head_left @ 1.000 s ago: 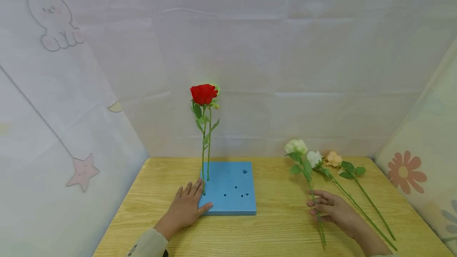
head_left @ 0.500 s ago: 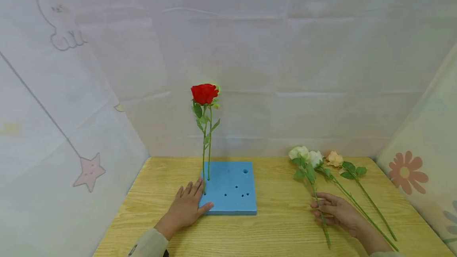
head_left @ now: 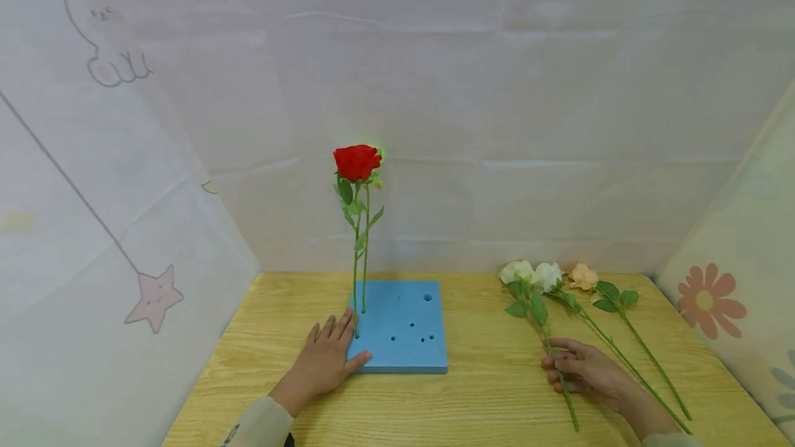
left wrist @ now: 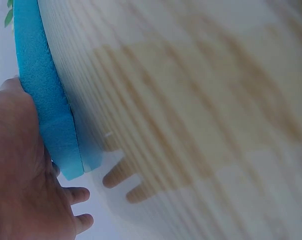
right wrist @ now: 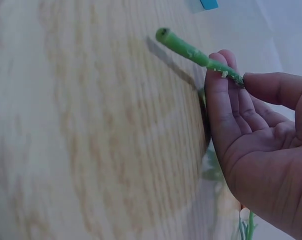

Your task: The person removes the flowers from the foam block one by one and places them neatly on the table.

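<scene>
My left hand [head_left: 319,361] lies at the left edge of a blue foam board [head_left: 404,357] with several holes, fingers straight and thumb on its top. In the left wrist view the palm is beside the board's side [left wrist: 46,75]. A red rose [head_left: 357,163] and a mostly hidden yellow-green flower [head_left: 381,156] stand upright in holes on the board's left. To the right, my right hand [head_left: 586,368] pinches the stem of a cream flower [head_left: 517,272] between thumb and fingers. The cut stem end [right wrist: 181,47] sticks out past the fingertips in the right wrist view.
A white flower [head_left: 548,276] and a peach flower [head_left: 584,276] lie on the wooden table [head_left: 484,392] to the right, their stems running under or beside the right forearm. Printed cloth walls [head_left: 435,102] enclose the table at the back and both sides.
The right hand has shifted slightly right and toward me with the cream flower, whose bloom has sunk toward the table next to the white one. The left hand stays in place.
</scene>
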Motion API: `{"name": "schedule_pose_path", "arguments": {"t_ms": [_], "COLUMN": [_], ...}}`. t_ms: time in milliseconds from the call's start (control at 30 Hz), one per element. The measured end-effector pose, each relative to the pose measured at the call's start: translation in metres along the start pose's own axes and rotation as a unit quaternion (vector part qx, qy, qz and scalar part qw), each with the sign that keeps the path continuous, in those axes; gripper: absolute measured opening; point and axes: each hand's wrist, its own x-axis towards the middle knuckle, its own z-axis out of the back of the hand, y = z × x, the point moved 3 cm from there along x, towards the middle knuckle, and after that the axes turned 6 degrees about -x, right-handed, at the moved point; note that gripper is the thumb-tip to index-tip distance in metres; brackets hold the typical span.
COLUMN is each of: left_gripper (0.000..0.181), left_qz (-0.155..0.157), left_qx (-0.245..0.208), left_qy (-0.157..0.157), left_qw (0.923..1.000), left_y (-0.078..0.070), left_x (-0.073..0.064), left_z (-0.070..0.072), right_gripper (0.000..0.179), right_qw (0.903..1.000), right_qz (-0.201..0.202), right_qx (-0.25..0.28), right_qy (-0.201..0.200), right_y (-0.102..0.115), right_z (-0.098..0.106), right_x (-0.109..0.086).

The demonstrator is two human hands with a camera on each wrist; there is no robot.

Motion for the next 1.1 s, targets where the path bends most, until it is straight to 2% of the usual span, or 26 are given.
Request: {"name": "schedule_pose_path", "arguments": {"t_ms": [233,433,600,800,967,1100], "left_gripper": [0.091,0.091,0.091,0.093,0.092,0.091], "left_qz": [0.004,0.005,-0.002,-0.005,-0.007,-0.008], "left_qx": [0.008,0.005,-0.002,0.000,-0.003,-0.003], "left_qy": [0.008,0.010,0.001,-0.004,-0.003,-0.002], "left_qw": [0.9999,0.9999,1.0000,1.0000,1.0000,1.0000], "left_y": [0.001,0.001,0.003,0.008,0.006,0.005], "left_x": [0.002,0.002,0.002,0.004,0.003,0.003], "left_z": [-0.001,-0.001,-0.003,-0.008,-0.007,-0.006], "right_gripper": [0.081,0.076,0.074,0.069,0.064,0.066], "right_qw": [0.9998,0.9998,0.9997,0.9987,0.9945,0.9933], "right_qz": [-0.015,-0.019,-0.019,-0.019,-0.023,-0.020], "right_qx": [0.003,0.006,0.000,-0.041,-0.088,-0.097], "right_qy": [-0.010,-0.010,-0.013,-0.022,-0.053,-0.059], "right_y": [-0.001,0.000,0.001,0.002,0.005,0.011], "right_z": [0.002,0.002,0.002,0.004,0.009,0.012], "right_x": [0.004,0.003,0.002,0.000,-0.004,-0.005]}}
